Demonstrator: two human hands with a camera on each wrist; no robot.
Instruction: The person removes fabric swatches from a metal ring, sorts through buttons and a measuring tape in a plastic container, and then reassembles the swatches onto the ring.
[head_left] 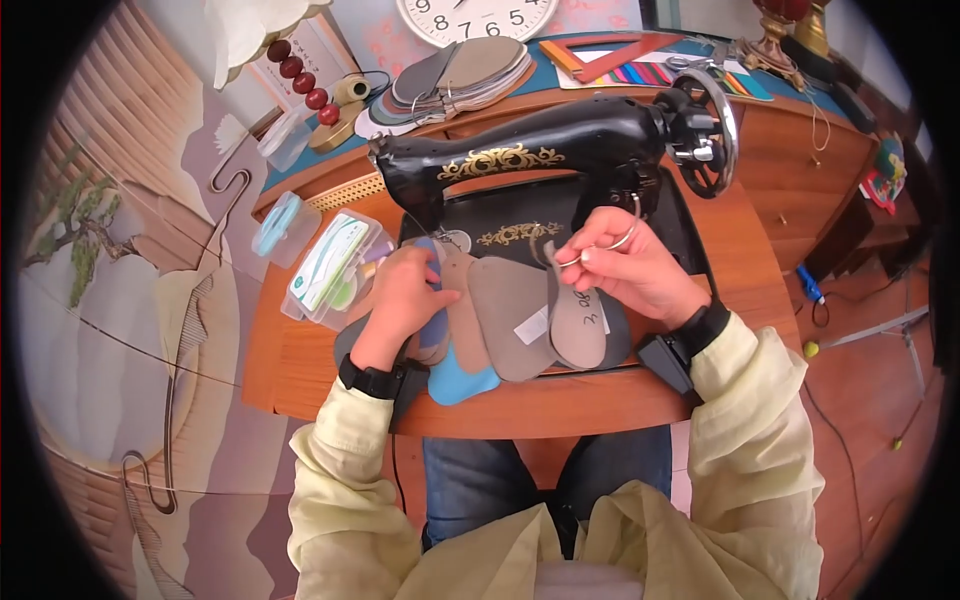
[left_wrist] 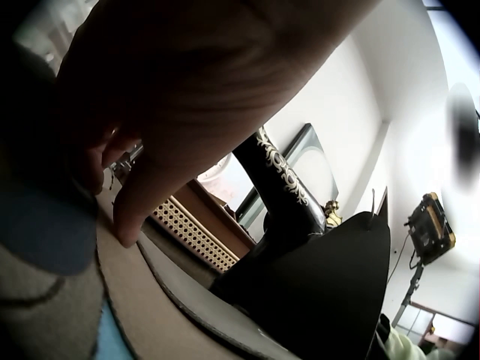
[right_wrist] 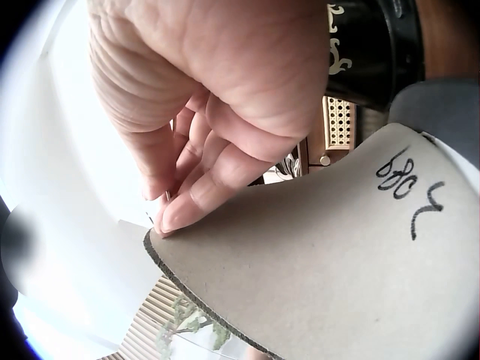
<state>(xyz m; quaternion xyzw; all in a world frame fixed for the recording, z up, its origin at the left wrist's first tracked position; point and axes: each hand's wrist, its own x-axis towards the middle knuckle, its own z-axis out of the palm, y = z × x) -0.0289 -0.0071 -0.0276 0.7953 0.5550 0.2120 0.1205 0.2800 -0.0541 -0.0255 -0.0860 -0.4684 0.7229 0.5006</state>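
Note:
My right hand (head_left: 640, 265) pinches a thin open metal ring (head_left: 627, 235) between thumb and fingers, at the raised narrow end of a grey sole-shaped template (head_left: 580, 335). Black handwriting marks this template, which curves up from the table in the right wrist view. My left hand (head_left: 400, 290) bends its fingers around a blue sole-shaped piece (head_left: 433, 325) at the left of the pile, its thumb touching the edge of a tan template (left_wrist: 120, 289). Between the hands lies a wider grey template (head_left: 510, 310). A light-blue piece (head_left: 462, 380) sticks out below the tan one.
A black sewing machine (head_left: 520, 150) with gold ornament stands behind the hands, its handwheel (head_left: 715, 130) at right. Left of the pile are a clear plastic box (head_left: 335, 265) and a smaller blue-lidded box (head_left: 280, 225). Ringed templates (head_left: 460, 75) are stacked behind the machine.

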